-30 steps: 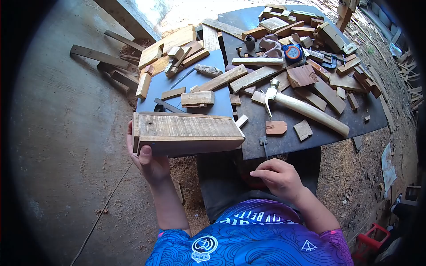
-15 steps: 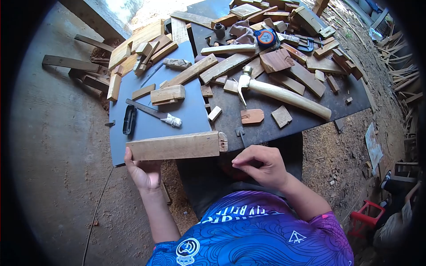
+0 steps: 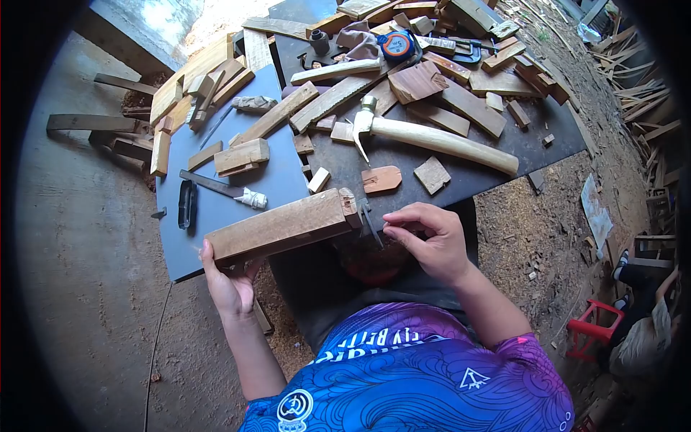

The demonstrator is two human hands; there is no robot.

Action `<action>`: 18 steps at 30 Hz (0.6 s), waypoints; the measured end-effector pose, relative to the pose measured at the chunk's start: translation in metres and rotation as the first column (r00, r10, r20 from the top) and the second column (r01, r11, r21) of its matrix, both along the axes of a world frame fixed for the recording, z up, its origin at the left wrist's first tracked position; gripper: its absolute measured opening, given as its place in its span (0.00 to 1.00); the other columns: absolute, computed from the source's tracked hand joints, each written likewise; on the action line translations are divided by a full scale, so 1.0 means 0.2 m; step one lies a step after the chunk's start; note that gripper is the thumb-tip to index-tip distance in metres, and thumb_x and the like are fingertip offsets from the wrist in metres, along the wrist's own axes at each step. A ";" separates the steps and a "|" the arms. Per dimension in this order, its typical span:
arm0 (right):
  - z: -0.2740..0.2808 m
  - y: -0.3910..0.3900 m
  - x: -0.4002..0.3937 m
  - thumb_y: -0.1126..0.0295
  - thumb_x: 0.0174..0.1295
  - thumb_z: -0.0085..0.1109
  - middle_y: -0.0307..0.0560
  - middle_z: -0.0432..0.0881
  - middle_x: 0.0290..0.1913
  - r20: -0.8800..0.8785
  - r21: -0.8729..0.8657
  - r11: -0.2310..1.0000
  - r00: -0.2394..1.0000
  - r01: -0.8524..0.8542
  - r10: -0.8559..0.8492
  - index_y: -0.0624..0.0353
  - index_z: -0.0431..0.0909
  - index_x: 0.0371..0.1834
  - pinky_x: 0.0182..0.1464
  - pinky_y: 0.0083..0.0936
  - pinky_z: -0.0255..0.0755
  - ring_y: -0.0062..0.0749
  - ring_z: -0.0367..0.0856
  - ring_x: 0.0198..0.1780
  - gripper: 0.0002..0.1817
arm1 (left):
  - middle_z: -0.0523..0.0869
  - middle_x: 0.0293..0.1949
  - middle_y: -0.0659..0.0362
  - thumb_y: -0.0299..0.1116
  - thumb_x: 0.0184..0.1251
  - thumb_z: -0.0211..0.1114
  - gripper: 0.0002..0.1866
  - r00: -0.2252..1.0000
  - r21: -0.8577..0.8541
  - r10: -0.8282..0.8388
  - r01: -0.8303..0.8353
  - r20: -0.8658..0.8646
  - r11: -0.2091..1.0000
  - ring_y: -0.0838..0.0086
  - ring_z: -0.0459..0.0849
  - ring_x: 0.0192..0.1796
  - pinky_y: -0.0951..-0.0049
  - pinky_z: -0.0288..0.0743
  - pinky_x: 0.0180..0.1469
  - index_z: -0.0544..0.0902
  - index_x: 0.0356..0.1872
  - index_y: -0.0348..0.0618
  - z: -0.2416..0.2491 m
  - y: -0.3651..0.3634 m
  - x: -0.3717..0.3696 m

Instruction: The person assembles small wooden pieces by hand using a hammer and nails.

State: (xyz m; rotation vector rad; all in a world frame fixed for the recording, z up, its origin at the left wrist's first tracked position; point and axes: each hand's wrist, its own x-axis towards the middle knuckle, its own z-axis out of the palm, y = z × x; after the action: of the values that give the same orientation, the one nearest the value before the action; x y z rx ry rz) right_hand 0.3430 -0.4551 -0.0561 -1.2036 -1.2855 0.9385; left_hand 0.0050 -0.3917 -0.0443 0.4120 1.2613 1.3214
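Note:
A long squared wooden block (image 3: 281,226) lies across the near edge of the work surface, its notched right end angled up and away. My left hand (image 3: 230,284) grips its left end, thumb on the near side. To the right of the notched end is my right hand (image 3: 428,237), thumb and index finger pinched together; whatever lies between them is too small to name. A metal clamp piece (image 3: 371,225) shows between the block's end and my right fingertips. Beyond them lie a small reddish wood piece (image 3: 381,180) and a claw hammer (image 3: 439,142).
A wrapped-handle chisel (image 3: 223,189) and a black tray-like tool (image 3: 187,204) lie on the blue-grey board. Wood offcuts and a tape measure (image 3: 398,46) cover the far side. A red stool (image 3: 594,327) and a seated person (image 3: 648,324) are at right.
The block's right end has swung up and away, so it now slants. The whole scene has shifted left in view. My right hand stays pinched near the block's end.

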 end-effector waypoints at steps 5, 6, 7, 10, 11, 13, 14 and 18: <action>-0.04 0.01 0.03 0.79 0.63 0.73 0.47 0.91 0.42 -0.043 0.017 1.000 0.999 0.025 -0.025 0.64 0.90 0.45 0.47 0.21 0.83 0.26 0.90 0.43 0.08 | 0.77 0.61 0.53 0.56 0.81 0.60 0.30 0.539 -0.061 -0.160 0.197 -0.827 0.978 0.61 0.76 0.67 0.55 0.78 0.64 0.78 0.69 0.43 -0.14 0.03 -0.17; -0.04 0.01 0.04 0.79 0.63 0.72 0.47 0.91 0.42 -0.068 0.010 1.000 0.997 0.026 -0.025 0.64 0.90 0.45 0.47 0.21 0.83 0.25 0.90 0.43 0.08 | 0.76 0.62 0.53 0.55 0.81 0.60 0.27 0.339 -0.027 -0.088 0.182 -0.937 0.983 0.60 0.75 0.66 0.58 0.71 0.68 0.81 0.65 0.42 -0.10 0.02 -0.12; -0.05 0.01 0.04 0.80 0.64 0.72 0.47 0.91 0.42 -0.093 0.002 1.000 0.995 0.027 -0.026 0.64 0.90 0.44 0.47 0.21 0.83 0.24 0.90 0.43 0.07 | 0.76 0.62 0.53 0.55 0.81 0.60 0.27 0.331 -0.028 -0.091 0.189 -0.939 0.982 0.60 0.75 0.66 0.58 0.71 0.68 0.81 0.65 0.42 -0.05 0.01 -0.06; -0.07 0.01 0.05 0.80 0.64 0.71 0.47 0.91 0.42 -0.103 -0.004 1.000 0.994 0.029 -0.029 0.64 0.89 0.44 0.47 0.22 0.84 0.25 0.90 0.44 0.07 | 0.75 0.61 0.51 0.52 0.82 0.60 0.25 0.188 -0.015 -0.042 0.141 -0.981 0.990 0.59 0.75 0.66 0.57 0.68 0.70 0.81 0.64 0.42 0.03 0.00 0.06; -0.08 0.02 0.05 0.80 0.64 0.71 0.47 0.91 0.42 -0.114 -0.006 0.999 0.993 0.036 -0.037 0.64 0.89 0.44 0.47 0.22 0.84 0.25 0.90 0.44 0.07 | 0.74 0.62 0.50 0.51 0.82 0.60 0.24 0.140 0.022 -0.005 0.186 -0.990 0.982 0.58 0.75 0.66 0.56 0.67 0.71 0.81 0.64 0.42 0.03 0.00 0.08; -0.08 0.02 0.04 0.79 0.64 0.72 0.47 0.91 0.43 -0.124 -0.042 0.999 0.992 0.028 -0.033 0.64 0.89 0.44 0.48 0.22 0.84 0.25 0.91 0.44 0.07 | 0.74 0.63 0.49 0.50 0.83 0.60 0.23 0.084 0.053 0.034 0.241 -0.996 0.969 0.56 0.74 0.67 0.54 0.65 0.73 0.81 0.63 0.42 0.04 0.01 0.13; -0.08 0.02 0.03 0.79 0.64 0.72 0.47 0.91 0.43 -0.133 -0.043 0.999 0.990 0.033 -0.039 0.64 0.89 0.44 0.48 0.22 0.84 0.25 0.91 0.44 0.07 | 0.73 0.64 0.48 0.48 0.83 0.60 0.22 -0.006 0.068 0.072 0.252 -0.997 0.965 0.56 0.74 0.67 0.54 0.65 0.73 0.81 0.63 0.42 0.04 0.01 0.15; -0.10 0.02 0.01 0.77 0.64 0.72 0.47 0.91 0.42 -0.120 -0.043 0.998 0.992 -0.049 0.043 0.63 0.89 0.43 0.47 0.23 0.84 0.26 0.91 0.43 0.06 | 0.76 0.63 0.48 0.40 0.83 0.58 0.16 -0.298 0.163 0.253 0.295 -0.920 0.942 0.55 0.75 0.65 0.55 0.65 0.71 0.83 0.60 0.41 0.04 0.02 0.24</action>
State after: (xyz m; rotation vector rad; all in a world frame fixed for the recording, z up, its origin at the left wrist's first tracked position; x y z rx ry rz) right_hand 0.3450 -0.4516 -0.0753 -1.1398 -1.2063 1.0630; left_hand 0.0526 -0.3874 -0.0362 2.2798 2.3356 0.8896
